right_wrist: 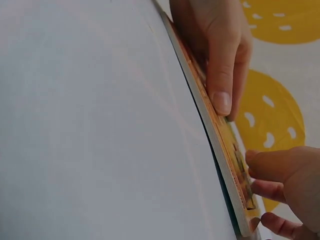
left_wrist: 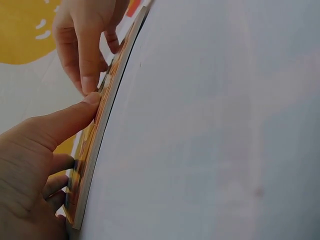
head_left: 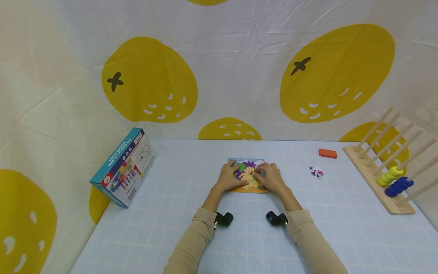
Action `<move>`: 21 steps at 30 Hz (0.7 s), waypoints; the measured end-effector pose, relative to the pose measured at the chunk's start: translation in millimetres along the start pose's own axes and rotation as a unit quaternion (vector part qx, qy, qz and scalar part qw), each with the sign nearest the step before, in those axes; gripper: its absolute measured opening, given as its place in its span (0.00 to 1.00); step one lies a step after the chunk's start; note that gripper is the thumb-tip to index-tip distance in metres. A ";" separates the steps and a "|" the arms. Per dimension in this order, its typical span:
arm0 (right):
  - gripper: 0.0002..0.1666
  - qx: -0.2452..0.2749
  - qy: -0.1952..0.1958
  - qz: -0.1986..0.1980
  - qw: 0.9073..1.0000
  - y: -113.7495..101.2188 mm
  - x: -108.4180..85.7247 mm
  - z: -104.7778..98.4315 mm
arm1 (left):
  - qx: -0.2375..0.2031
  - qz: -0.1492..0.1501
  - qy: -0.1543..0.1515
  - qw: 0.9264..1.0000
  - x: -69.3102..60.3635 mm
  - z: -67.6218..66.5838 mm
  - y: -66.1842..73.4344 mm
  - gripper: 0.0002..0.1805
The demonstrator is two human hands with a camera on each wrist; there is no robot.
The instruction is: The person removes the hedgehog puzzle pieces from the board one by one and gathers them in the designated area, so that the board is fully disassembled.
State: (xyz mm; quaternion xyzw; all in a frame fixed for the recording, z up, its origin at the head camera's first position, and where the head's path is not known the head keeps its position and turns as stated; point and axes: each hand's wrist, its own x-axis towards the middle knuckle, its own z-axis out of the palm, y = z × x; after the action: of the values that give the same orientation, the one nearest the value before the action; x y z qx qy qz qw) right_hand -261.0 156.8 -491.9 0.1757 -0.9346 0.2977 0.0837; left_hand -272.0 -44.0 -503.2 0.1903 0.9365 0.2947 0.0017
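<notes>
While both hands rest on a picture puzzle board [head_left: 253, 187], the surface [head_left: 164, 236] carries it midway between its left and right edges, nearer the far edge than the near one. The left hand [head_left: 227, 178] is spread, thumb well apart from the fingers; its thumb presses the board's lower part and its fingers lie over the upper left corner. The right hand [head_left: 272, 179] has bent fingers, thumb and forefinger drawn near each other above the board's right half; whether they pinch a piece cannot be told. In the left wrist view the two hands nearly meet over the board.

The hands hide the board's left and right sides. To its right lie small printed pieces [head_left: 318, 174], and beyond them, towards the surface's far right corner, an orange-red block [head_left: 327, 153]. A wooden peg rack [head_left: 371, 179] stands along the right edge, bearing yellow beads [head_left: 389, 176] and blue beads [head_left: 398, 187]. A printed box [head_left: 124, 167] stands by the left edge.

Both forearms, in beige sleeves [head_left: 193, 238], reach forward from the near edge and converge on the board, palms turned downward and inward; a black wrist camera [head_left: 224, 219] projects inward from each cuff.
</notes>
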 end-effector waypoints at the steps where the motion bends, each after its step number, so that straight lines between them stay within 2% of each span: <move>1: 0.13 0.005 0.005 0.003 1.000 0.3 2.0 0.7 | 0.003 0.002 0.001 1.000 0.0 0.2 -0.2 0.44; 6: 0.17 0.024 0.013 0.013 1.000 0.1 17.4 7.2 | 0.006 0.004 0.005 1.000 -1.0 2.7 -1.9 0.41; 13: 0.21 -0.005 -0.028 0.017 0.999 -6.6 38.1 13.7 | 0.008 0.025 0.036 0.999 -4.3 5.3 -3.8 0.41; 21: 0.20 0.001 -0.052 0.016 0.999 -5.5 48.5 11.8 | 0.024 -0.003 0.041 0.999 -5.0 5.7 0.1 0.32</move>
State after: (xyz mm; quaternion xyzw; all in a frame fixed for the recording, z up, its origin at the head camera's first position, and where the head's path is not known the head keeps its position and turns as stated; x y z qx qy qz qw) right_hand -304.3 132.2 -485.8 0.1758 -0.9401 0.2906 0.0297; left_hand -266.7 -42.6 -508.5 0.1754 0.9431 0.2795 -0.0407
